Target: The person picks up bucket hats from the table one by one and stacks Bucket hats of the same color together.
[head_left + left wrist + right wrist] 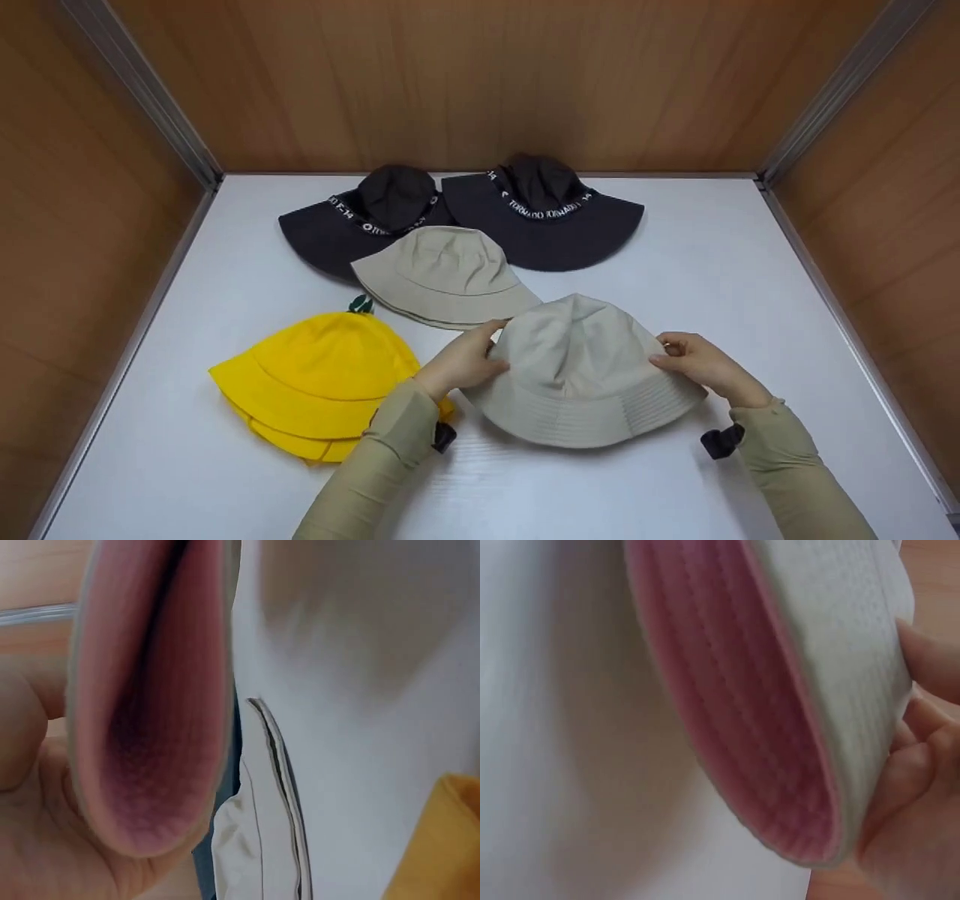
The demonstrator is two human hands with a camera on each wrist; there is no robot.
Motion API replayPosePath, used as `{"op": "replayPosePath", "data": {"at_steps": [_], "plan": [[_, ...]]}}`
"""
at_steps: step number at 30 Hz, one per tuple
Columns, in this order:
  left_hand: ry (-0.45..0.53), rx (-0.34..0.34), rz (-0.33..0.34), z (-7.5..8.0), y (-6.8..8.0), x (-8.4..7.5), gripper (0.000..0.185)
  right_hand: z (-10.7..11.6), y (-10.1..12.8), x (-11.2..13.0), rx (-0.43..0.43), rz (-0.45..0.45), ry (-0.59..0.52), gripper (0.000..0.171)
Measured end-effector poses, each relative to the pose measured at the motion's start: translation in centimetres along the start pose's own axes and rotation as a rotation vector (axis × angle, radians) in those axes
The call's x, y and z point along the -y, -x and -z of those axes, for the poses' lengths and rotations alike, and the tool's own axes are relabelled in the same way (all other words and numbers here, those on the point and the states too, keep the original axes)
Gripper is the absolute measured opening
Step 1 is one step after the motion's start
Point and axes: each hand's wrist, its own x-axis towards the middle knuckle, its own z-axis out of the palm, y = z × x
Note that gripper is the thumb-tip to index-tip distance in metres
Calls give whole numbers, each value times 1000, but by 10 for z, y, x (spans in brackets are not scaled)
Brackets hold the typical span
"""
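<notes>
A pale grey-green bucket hat is held between both hands at the front right of the table, its stitched brim toward the person. My left hand grips its left side, thumb on the outer cloth. On the opposite side, my right hand pinches the cloth between thumb and fingers. Both wrist views look into the brim's pink lining, which hangs over the white surface. Just behind lies a beige bucket hat, close to the left fingertips. Yellow hats lie beside the left forearm, partly covered by it.
Two black wide-brimmed hats with white lettering, a left one and a right one, lie near the back wooden wall. The beige hat overlaps them in the head view. Wooden side panels with metal edges bound the white table.
</notes>
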Motion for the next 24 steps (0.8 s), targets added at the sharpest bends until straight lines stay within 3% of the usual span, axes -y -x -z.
{"op": "replayPosePath", "data": {"at_steps": [9, 16, 24], "plan": [[-144, 22, 105, -21, -8, 2, 64, -6, -4, -6, -7, -52, 128, 19], [-229, 6, 172, -26, -9, 2, 65, -10, -5, 1, 33, -67, 251, 20], [-315, 16, 219, -33, -12, 2, 61, -14, -5, -5, 70, -81, 296, 24]]}}
